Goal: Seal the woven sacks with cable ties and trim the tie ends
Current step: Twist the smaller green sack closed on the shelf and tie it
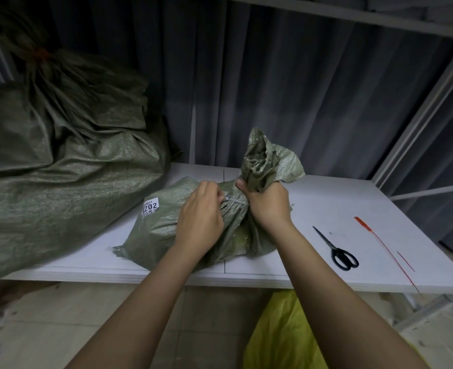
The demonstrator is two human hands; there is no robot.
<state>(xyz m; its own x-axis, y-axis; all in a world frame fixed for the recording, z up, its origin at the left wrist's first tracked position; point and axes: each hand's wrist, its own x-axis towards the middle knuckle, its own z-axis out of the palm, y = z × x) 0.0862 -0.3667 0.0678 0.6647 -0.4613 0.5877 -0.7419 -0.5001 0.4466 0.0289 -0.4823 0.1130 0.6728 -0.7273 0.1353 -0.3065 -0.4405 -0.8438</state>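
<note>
Sacking filled the head view: I saw a small green woven sack (182, 235) lying at the centre of the white table (326, 206), its mouth bunched into a neck. My right hand (269, 205) was clenched round that neck, I judged to keep the gather tight. My left hand (200, 215), at nine o'clock of the right, pinched the tail of a pale grey cable tie (234, 201) circling the neck, seemingly to cinch it; the tail looked untrimmed. Black-handled steel scissors (337, 249) lay at three o'clock of the sack, within reach for trimming, with a red plastic cable tie (374, 235) beyond. A large green woven sack (60, 155) sat at nine o'clock, its neck already tied. A white label (150, 207) on the small sack read "202" and what I took for "5元"; finer print was illegible.
</note>
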